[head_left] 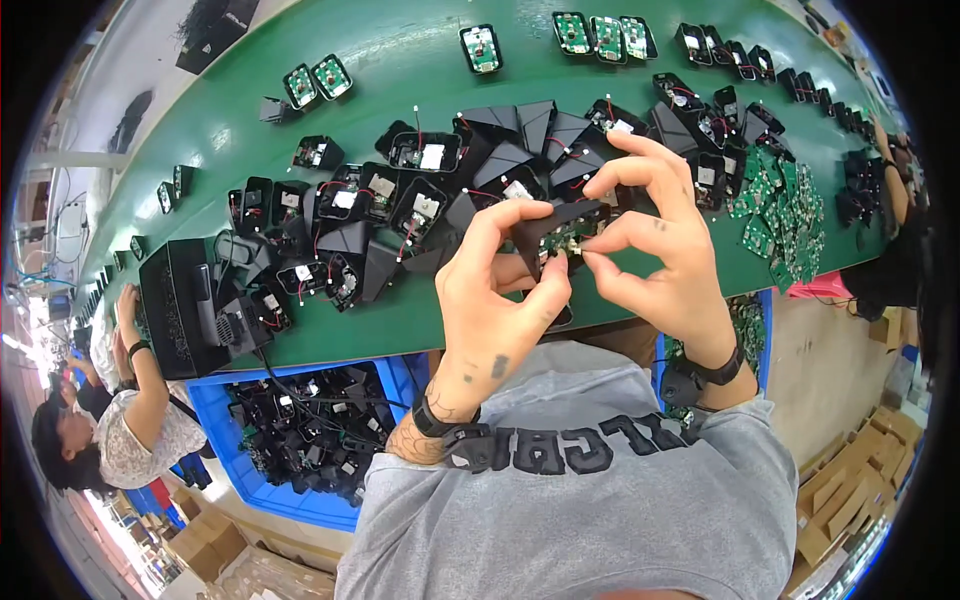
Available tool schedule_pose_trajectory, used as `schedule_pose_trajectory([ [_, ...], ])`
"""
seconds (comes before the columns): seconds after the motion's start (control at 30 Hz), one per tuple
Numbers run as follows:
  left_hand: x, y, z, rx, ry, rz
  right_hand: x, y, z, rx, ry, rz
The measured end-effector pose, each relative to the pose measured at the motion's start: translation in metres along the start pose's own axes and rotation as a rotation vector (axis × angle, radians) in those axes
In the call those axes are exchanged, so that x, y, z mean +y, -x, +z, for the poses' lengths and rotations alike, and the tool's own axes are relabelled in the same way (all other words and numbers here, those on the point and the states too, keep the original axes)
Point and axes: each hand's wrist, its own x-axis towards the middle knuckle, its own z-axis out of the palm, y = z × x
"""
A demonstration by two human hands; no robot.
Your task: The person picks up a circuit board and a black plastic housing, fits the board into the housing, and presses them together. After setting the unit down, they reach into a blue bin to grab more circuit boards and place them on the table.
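Observation:
My left hand (490, 305) grips a black plastic housing (532, 232) above the table's near edge, its thumb along the lower side. Inside the housing's open face is a green circuit board (562, 236) with small pale parts. At that board, the thumb and a finger of my right hand (665, 245) are pinched together; whatever is between their tips is too small to make out. Just beyond my hands lie many black housings (420, 205) with boards and thin red wires, some face up and some turned over.
A heap of bare green circuit boards (785, 215) lies right on the green table (420, 70). A black box-like device (178, 310) stands left. Below are a blue bin (255, 490) of black parts and another blue bin (767, 345). Co-workers are at left (130, 440) and far right.

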Motion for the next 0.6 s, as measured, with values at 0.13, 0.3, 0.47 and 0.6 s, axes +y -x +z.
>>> schedule_pose_trajectory([
  [0.13,0.002,0.0,-0.001,-0.039,-0.064,-0.004,0.001,-0.001,0.001,0.009,0.005,-0.002],
  [0.3,0.0,0.001,0.002,-0.022,-0.1,0.032,-0.002,-0.002,0.0,0.014,0.04,-0.016],
  [0.47,-0.003,0.001,0.003,0.008,-0.169,0.122,-0.005,-0.001,0.006,0.038,0.066,-0.013],
  [0.6,-0.001,0.001,0.003,0.03,-0.2,0.125,-0.011,-0.002,0.008,0.066,0.158,-0.05],
])
